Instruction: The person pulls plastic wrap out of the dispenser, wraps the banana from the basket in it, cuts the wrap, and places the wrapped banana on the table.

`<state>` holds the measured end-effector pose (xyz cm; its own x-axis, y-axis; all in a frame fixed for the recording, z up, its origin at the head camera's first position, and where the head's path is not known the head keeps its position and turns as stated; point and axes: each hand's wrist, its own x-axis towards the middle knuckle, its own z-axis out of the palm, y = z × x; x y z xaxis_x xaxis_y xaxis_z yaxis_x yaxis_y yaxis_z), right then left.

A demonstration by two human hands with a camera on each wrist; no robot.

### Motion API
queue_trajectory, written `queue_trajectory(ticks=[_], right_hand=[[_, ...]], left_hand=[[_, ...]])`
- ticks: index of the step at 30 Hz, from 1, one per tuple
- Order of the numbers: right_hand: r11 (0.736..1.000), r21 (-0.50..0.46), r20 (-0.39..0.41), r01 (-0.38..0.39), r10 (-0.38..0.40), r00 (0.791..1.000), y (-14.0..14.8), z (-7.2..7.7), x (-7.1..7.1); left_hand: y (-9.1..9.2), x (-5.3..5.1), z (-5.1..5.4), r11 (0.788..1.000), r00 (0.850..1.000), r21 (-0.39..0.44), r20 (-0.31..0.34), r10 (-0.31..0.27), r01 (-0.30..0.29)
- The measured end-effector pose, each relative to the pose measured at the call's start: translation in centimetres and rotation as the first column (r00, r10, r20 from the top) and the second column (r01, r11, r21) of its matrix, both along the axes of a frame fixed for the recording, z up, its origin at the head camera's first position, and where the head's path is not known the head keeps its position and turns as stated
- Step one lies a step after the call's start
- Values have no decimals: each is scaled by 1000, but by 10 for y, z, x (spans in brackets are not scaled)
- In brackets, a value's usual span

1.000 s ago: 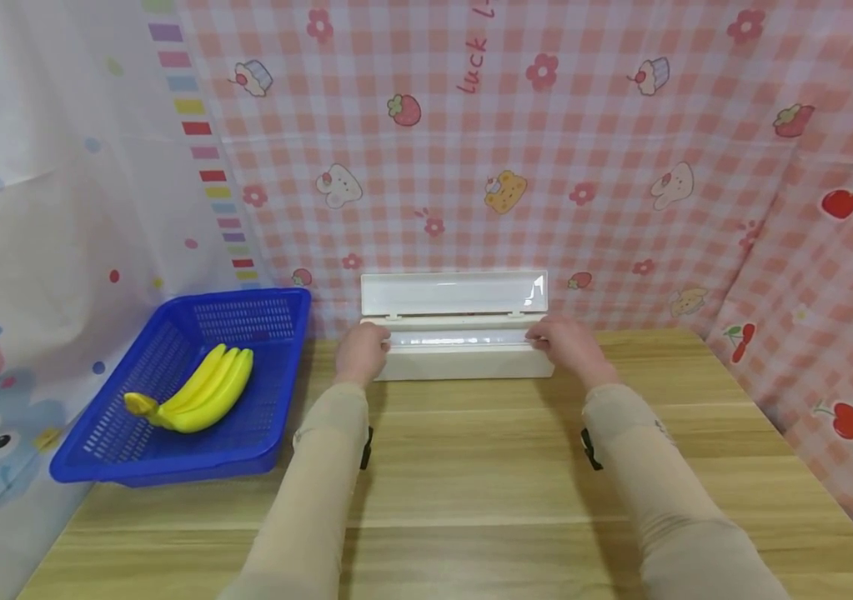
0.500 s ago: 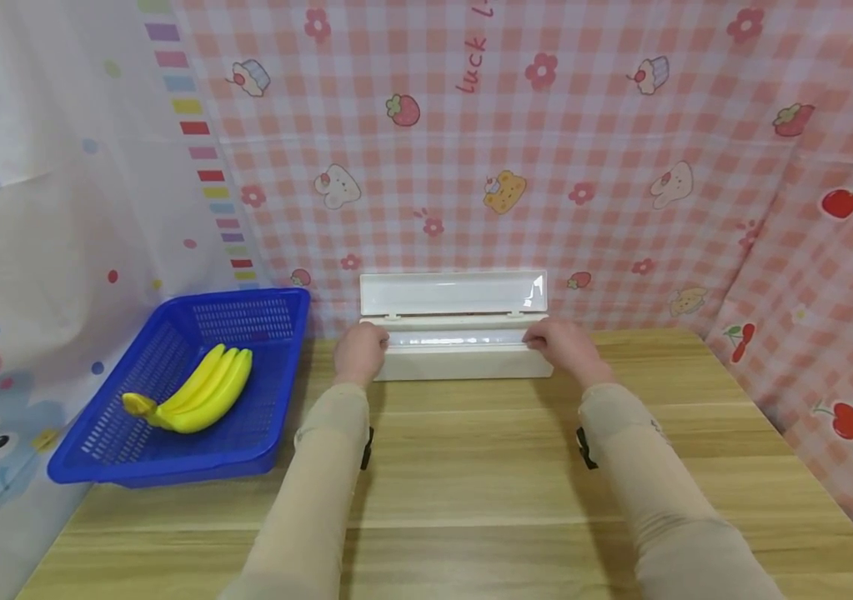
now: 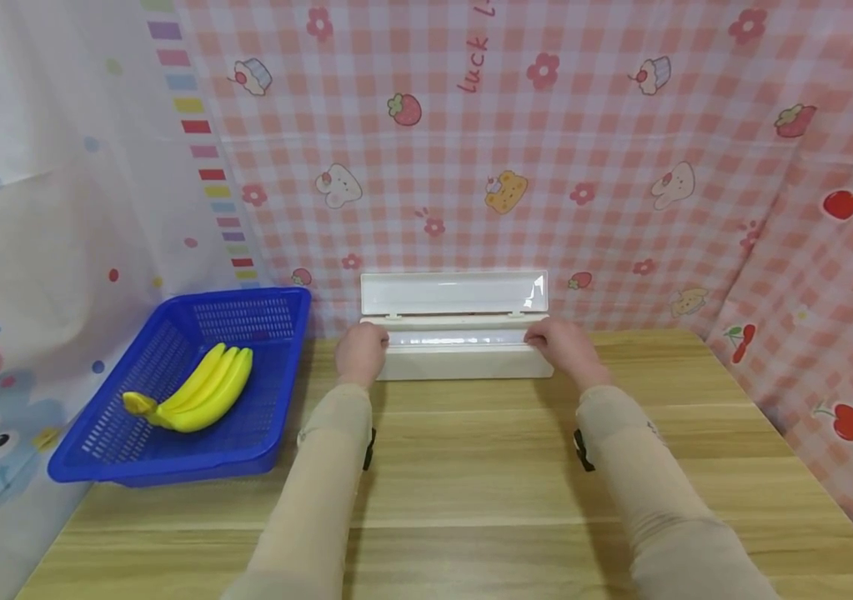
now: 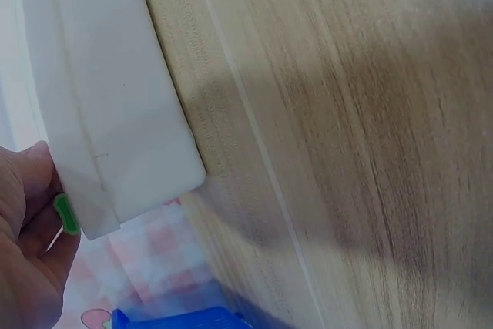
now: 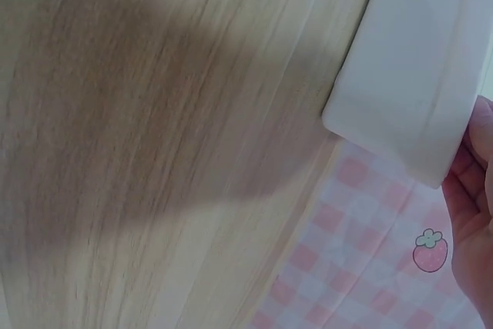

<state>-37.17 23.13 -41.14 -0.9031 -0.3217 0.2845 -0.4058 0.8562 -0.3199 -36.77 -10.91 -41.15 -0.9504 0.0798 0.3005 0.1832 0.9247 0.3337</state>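
Observation:
A long white cling film dispenser box [image 3: 464, 367] stands at the back of the table, its hinged lid [image 3: 454, 294] raised. Inside lies a shiny, clear roll of cling film [image 3: 456, 338]. My left hand [image 3: 360, 354] grips the roll's left end over the box's left end. At the opposite end, my right hand [image 3: 564, 346] pinches the roll with curled fingers. A small green piece [image 4: 67, 215] shows beside the left fingers in the left wrist view. The box wall hides the fingertips in both wrist views.
On the left sits a blue plastic basket [image 3: 171, 467] holding a bunch of yellow bananas [image 3: 204, 392]. The wooden table [image 3: 464, 483] ends at a pink checked cloth [image 3: 441, 150] behind the box. Another cloth hangs along the right side.
Both hands stay at the ends of the box. The right forearm has shifted very slightly to the left; box, lid and basket hold their places.

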Motion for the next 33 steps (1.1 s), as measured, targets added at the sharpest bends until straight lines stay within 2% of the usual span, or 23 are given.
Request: queue_trajectory(ticks=[4,11,20,24,29,33], right_hand=[[999,28,-2,26,-26,1000,-2,-1,1],[995,86,-51,54,-49,997,-7,-3,1],[990,110,-41,93,-89,995,-11,-5,0],[996,59,-41,67,-65,997,-8,-4,0],[999,49,-66,14,-11,998,-5,-3,1],[999,42,-56,14,-11,998,-4,-2,1]], left_hand=[[1,0,1,1000,1000,2,6,9,-9],[3,1,3,1000,1000,-18,1,13,-13],[6,1,1,999,1000,-43,-7,28,-29],[7,1,2,998,999,-53,-7,35,-35],[6,1,3,998,999,-52,0,42,-42],[6,3,2,998,999,-46,9,43,-43]])
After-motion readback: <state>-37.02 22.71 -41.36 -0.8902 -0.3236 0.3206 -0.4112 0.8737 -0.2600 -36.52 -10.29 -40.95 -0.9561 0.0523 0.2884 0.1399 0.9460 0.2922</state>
